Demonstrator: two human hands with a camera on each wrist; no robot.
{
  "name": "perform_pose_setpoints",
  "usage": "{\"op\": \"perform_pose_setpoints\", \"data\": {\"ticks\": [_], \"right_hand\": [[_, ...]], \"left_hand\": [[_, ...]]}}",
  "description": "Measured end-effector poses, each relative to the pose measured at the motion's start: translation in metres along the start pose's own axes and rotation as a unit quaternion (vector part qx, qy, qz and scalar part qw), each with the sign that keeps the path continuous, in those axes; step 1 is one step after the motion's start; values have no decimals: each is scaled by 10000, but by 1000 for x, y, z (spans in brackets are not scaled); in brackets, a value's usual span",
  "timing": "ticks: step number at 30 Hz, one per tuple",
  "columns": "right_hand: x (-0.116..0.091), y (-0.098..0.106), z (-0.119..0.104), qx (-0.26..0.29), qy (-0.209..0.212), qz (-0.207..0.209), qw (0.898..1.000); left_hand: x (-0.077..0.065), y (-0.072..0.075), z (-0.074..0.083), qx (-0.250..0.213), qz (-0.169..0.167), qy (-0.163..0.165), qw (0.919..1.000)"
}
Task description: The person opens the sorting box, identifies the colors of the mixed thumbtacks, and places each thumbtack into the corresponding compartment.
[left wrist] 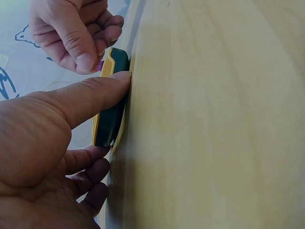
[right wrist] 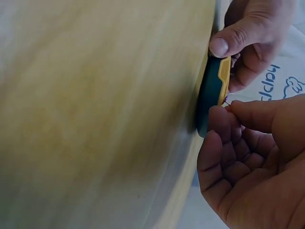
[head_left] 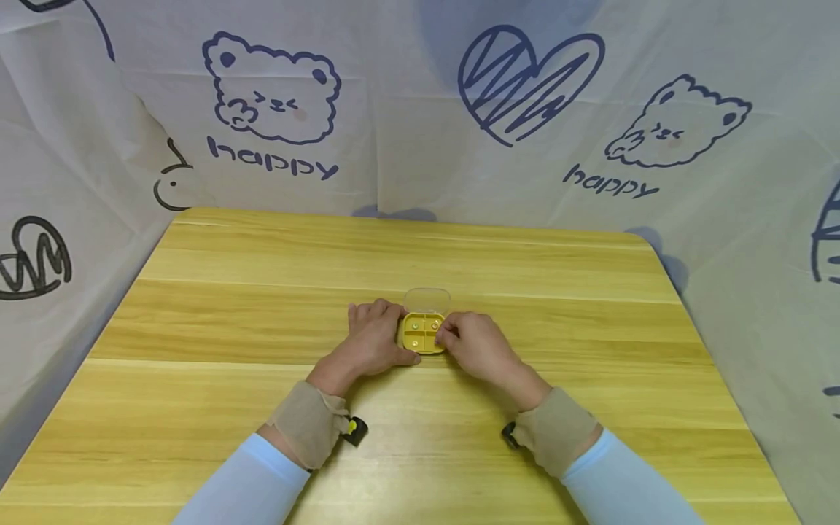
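Observation:
A small compartment box [head_left: 424,351], yellow inside with a dark green base, sits on the table with its clear lid [head_left: 427,300] raised at the back. Tiny round pieces lie in three of its compartments. My left hand [head_left: 377,339] holds the box from the left, thumb along the near edge and fingers at the far side. Over the right front compartment, my right hand [head_left: 477,346] pinches a tiny purple piece [right wrist: 226,99] with a thin stem between thumb and forefinger. The fingertips hide most of that piece; in the left wrist view only a purple bit [left wrist: 100,66] shows.
The wood-grain table [head_left: 230,321] spreads out on all sides of the box. A white cloth [head_left: 407,109] with drawn bears and hearts hangs behind it and along the sides. Each wrist carries a tan band [head_left: 308,425] with a small black device [head_left: 355,432].

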State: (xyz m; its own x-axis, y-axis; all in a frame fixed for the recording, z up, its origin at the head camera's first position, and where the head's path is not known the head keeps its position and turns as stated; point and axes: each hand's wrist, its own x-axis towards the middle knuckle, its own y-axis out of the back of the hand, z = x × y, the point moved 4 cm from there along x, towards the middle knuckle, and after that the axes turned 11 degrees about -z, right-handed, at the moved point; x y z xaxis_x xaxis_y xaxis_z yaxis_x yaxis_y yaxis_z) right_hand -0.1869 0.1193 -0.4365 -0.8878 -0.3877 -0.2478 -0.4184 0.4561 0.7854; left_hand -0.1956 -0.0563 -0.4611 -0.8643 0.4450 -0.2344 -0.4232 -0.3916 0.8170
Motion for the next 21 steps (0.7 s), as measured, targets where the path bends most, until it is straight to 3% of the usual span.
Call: {"op": "perform_pose_setpoints", "data": {"ticks": [9, 21], "right_hand": [[4, -5, -1, -356, -15, -17, 9994], [2, -1, 2, -89, -32, 0, 10000]], "left_hand": [[0, 0, 0, 3, -20, 13, 10000], [2, -1, -2, -31, -11, 65, 10000]]}}
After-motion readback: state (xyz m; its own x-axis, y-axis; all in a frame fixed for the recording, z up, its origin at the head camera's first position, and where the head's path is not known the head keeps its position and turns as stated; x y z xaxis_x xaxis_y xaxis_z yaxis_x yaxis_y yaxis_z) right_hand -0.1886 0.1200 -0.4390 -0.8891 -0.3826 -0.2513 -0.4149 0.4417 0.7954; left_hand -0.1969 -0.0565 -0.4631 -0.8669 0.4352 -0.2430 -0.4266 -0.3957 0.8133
